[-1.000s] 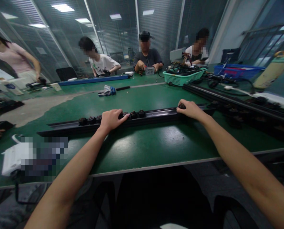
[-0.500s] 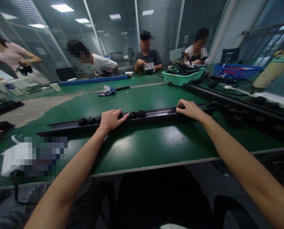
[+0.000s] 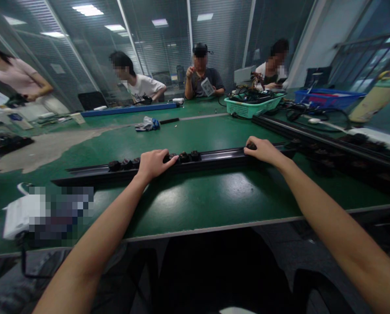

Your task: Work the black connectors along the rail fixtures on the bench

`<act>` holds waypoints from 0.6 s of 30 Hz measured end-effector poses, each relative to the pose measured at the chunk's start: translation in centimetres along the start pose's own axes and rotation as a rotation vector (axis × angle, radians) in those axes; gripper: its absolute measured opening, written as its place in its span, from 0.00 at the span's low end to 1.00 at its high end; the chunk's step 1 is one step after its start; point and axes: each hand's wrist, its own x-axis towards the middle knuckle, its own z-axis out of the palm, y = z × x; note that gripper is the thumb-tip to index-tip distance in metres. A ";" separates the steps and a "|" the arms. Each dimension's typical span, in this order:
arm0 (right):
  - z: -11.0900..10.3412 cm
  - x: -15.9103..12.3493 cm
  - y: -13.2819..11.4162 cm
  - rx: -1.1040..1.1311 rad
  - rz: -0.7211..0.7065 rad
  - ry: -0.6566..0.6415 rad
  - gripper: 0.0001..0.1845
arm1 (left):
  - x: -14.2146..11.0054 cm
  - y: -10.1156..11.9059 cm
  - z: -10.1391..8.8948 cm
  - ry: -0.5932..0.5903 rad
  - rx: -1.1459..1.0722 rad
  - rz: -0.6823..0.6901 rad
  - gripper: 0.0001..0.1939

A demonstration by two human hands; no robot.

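Note:
A long black rail [image 3: 221, 155] lies across the green table [image 3: 188, 196] in front of me, with several small dark blocks [image 3: 114, 165] in a row along its left half. Over the middle of that row, my left hand [image 3: 154, 163] is closed around one of the blocks, its thumb pointing right along the rail. Farther right, my right hand [image 3: 263, 150] grips a single dark block [image 3: 251, 146] at the rail. Its fingertips are partly hidden behind the block. Between my hands a bare, shiny stretch of rail shows.
More black rails [image 3: 326, 139] with dark blocks lie at right. A green basket [image 3: 254, 109] of cables, a blue tray [image 3: 329, 99] and a tilted bottle [image 3: 374, 98] stand beyond. Gloves [image 3: 148, 124] lie mid-table, a white device [image 3: 23, 213] near left. Several people are across the table.
Both my hands stay at the rail. Across the table, one person has raised a hand and tilted a white box; another has straightened up. A hand at the left edge has left the view.

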 end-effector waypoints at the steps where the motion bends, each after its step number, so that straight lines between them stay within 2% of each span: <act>1: 0.0 0.0 0.0 0.000 -0.001 -0.003 0.10 | 0.0 0.0 0.0 -0.002 0.004 -0.003 0.36; 10: -0.5 0.0 0.3 -0.047 0.044 -0.018 0.11 | 0.0 -0.1 0.2 0.004 -0.013 0.004 0.36; 18: -0.3 -0.2 0.3 -0.052 0.028 0.002 0.11 | 0.0 -0.2 0.2 0.011 -0.019 0.010 0.37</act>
